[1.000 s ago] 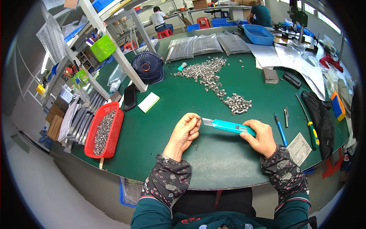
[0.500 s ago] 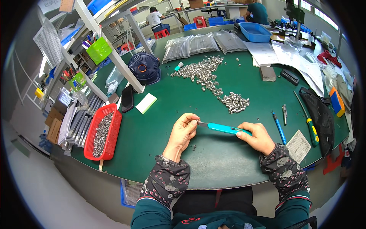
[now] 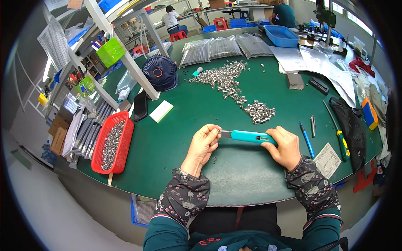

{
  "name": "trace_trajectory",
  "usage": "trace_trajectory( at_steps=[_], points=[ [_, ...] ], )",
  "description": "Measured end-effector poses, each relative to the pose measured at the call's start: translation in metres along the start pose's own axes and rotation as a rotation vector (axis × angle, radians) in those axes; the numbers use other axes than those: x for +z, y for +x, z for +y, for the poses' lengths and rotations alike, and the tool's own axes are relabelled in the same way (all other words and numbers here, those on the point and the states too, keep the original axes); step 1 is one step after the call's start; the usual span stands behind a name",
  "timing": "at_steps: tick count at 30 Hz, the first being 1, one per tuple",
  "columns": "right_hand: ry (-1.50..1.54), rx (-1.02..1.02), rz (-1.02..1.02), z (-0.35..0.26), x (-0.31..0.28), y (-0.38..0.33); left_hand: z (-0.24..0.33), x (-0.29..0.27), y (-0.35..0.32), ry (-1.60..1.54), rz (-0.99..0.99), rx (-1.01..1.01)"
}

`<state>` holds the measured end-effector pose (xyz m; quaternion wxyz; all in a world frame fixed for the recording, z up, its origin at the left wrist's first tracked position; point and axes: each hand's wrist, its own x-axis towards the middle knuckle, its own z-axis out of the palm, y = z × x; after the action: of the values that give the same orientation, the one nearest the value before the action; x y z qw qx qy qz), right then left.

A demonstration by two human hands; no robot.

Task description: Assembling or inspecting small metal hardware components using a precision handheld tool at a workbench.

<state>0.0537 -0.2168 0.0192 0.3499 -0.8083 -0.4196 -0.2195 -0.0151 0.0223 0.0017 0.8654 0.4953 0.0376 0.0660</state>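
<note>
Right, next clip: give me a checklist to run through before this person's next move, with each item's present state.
1. Teal utility knife held by its handle in the right hand: ok.
2. Blade exposed: ok, it points toward the left hand.
3. Left fingertips well clear of the blade: not ok, its end is right by them.
4. Small metal part seated squarely in the left hand's pinch: cannot tell, fingers mostly hide it.
5. Loose pile of small metal parts apart from the knife: ok, it lies beyond it.
6. Red plastic basket upright: ok, with metal parts inside.
</note>
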Motion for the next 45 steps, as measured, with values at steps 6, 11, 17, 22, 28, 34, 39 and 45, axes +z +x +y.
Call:
trace_trajectory(
  at_steps=[6,11,17,22,28,34,39,45],
  points=[
    [-0.004,0.061,0.211,0.002,-0.001,0.002,0.001,0.0,0.0,-0.068,0.022,-0.023],
    [-0.268,0.063,-0.021,0.01,0.002,-0.002,0.003,0.002,-0.001,-0.103,0.017,-0.031],
    [-0.082,0.119,0.05,0.005,-0.001,0.0,0.0,-0.002,0.0,-0.062,0.017,-0.026],
    [0.062,0.127,0.021,0.003,0.0,0.0,0.002,-0.002,0.001,-0.067,0.014,-0.033],
    [0.125,0.129,-0.026,0.004,-0.001,-0.001,0.003,0.001,0.002,-0.08,0.021,-0.047],
    [0.196,0.17,-0.136,0.006,0.0,-0.003,-0.001,-0.002,0.002,-0.042,0.046,-0.035],
    [0.235,0.238,-0.217,0.006,0.0,-0.003,-0.001,-0.001,0.001,0.049,0.02,0.003],
    [0.296,0.341,-0.314,0.008,-0.001,-0.001,-0.003,0.0,0.001,0.244,0.023,0.064]
  ],
)
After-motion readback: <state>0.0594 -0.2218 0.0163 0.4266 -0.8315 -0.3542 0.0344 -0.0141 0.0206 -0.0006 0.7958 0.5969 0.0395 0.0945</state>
